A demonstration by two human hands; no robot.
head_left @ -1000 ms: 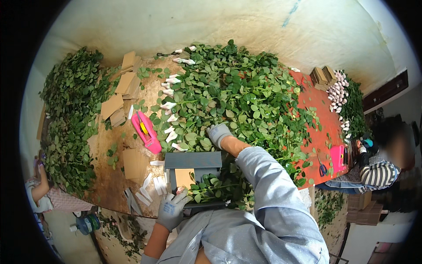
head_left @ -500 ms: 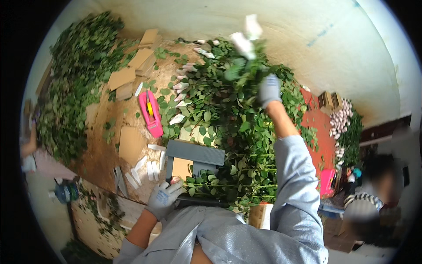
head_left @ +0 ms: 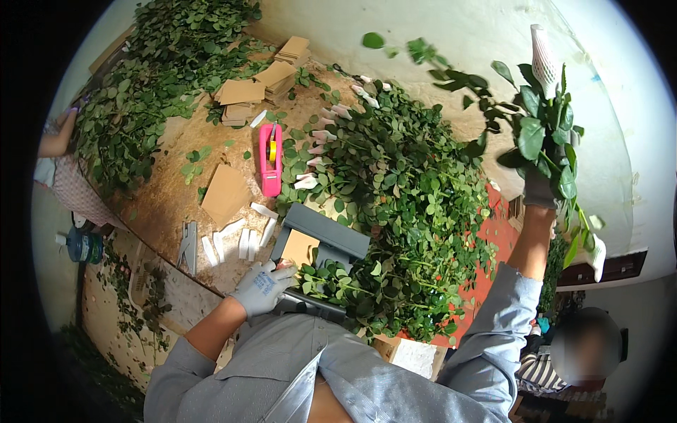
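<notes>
Two gloves on, both hands busy. My right hand is holding some leafy stems up in front of the wall, fingers clamped around them, though leaves are partly hiding the grip. One netted bud is pointing up above my fist, and another white bud is dangling beside my wrist. Meanwhile my left hand is resting at the left end of the gray box, fingers bent and close together against a pinkish bud; can't tell if they're actually pinching it. More greenery is lying in the box next to a card. A big leafy pile is covering the table just beyond. Left of the box, white sleeves are lying near a stapler, and a pink tape dispenser is sitting farther back. Someone in stripes is sitting off to my right.
</notes>
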